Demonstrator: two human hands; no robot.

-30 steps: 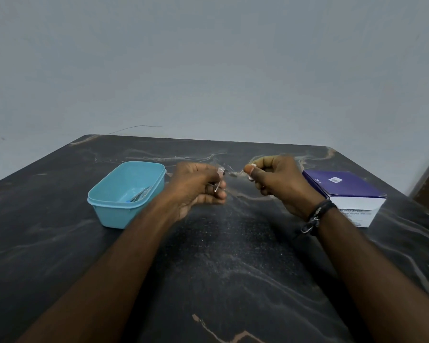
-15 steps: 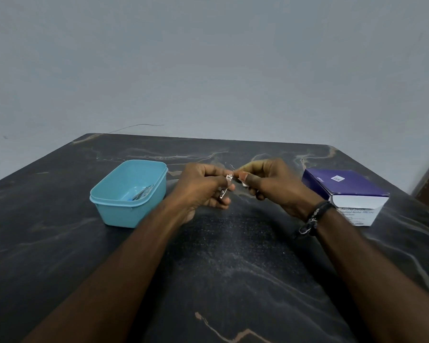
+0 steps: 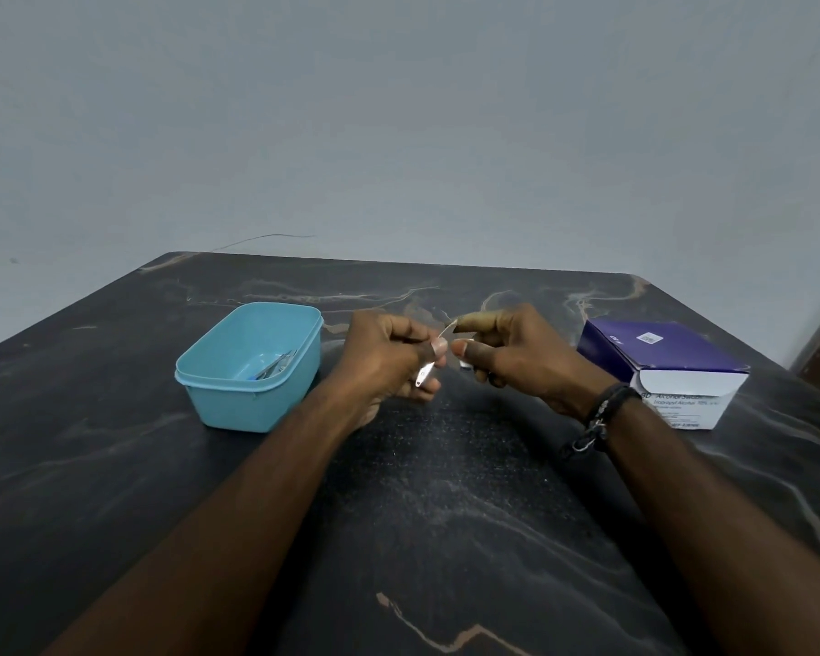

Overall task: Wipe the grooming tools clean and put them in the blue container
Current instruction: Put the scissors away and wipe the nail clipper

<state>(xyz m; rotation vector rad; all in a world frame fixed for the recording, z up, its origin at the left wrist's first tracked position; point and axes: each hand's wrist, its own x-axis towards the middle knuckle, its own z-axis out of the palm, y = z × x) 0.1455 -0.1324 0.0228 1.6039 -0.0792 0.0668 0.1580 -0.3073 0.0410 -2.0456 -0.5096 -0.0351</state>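
My left hand (image 3: 389, 359) grips a small silver nail clipper (image 3: 425, 373) above the middle of the dark marble table (image 3: 398, 513); only its lower end shows between the fingers. My right hand (image 3: 507, 355) is just to its right and pinches a thin white wipe (image 3: 448, 328) between thumb and forefinger, close to the clipper's top. The blue container (image 3: 252, 371) stands on the table left of my left hand, with silver grooming tools (image 3: 275, 366) lying inside it.
A purple and white box of alcohol swabs (image 3: 668, 371) sits on the table to the right of my right hand. A dark bracelet (image 3: 597, 419) is on my right wrist. A grey wall rises behind the table's far edge.
My hands drew close together, then the right hand lifted its forefinger with the wipe. The left hand tilted the clipper, so its lower end now points down.
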